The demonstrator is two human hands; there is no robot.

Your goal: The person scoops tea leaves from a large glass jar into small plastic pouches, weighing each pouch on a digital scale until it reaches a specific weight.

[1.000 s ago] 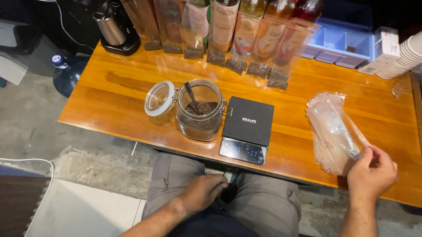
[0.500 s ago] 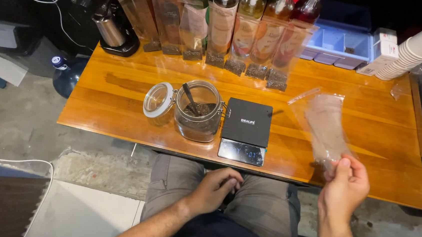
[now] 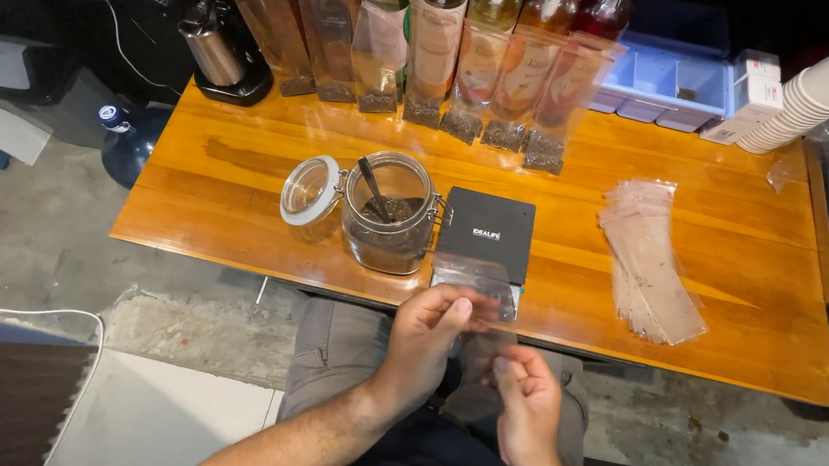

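My left hand (image 3: 426, 335) and my right hand (image 3: 526, 407) hold one clear plastic bag (image 3: 471, 302) between them, just in front of the table's near edge and over my lap. Right behind the bag lies a small black scale (image 3: 486, 234). To its left stands an open glass jar (image 3: 388, 213) of dark loose tea with a spoon in it, its hinged lid hanging to the left. A stack of empty clear bags (image 3: 651, 261) lies on the wooden table (image 3: 220, 198) to the right.
A row of filled clear bags (image 3: 447, 68) leans against bottles along the table's far edge. A metal pot on a black base (image 3: 222, 50) stands far left, a blue tray (image 3: 663, 80) and stacked paper cups (image 3: 820, 87) far right. A water bottle (image 3: 126, 141) sits on the floor.
My right hand pulled one bag off the stack and carried it left to my lap. My left hand rose from my thigh and took hold of that bag.
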